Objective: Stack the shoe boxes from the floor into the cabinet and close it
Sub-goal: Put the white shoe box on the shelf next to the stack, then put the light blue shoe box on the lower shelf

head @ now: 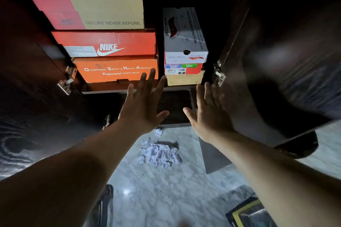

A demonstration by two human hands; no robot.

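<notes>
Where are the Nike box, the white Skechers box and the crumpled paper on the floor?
Nike box (pixel 108 44): head view, on its red front face.
Skechers box (pixel 184 31): head view, on its white lid.
crumpled paper (pixel 159 154): head view, on the pile's middle.

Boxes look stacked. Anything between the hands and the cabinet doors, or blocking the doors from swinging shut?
Nothing visible. Left hand and right hand are open and empty; right door sits beside the right hand. Orange safety-shoe box and white Skechers box sit inside the shelf edge.

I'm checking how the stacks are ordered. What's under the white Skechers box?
Under the white Skechers box sits a red box with a green Vegan label, and beneath that a plain tan box. Only their front ends show; the rest is covered.
</notes>
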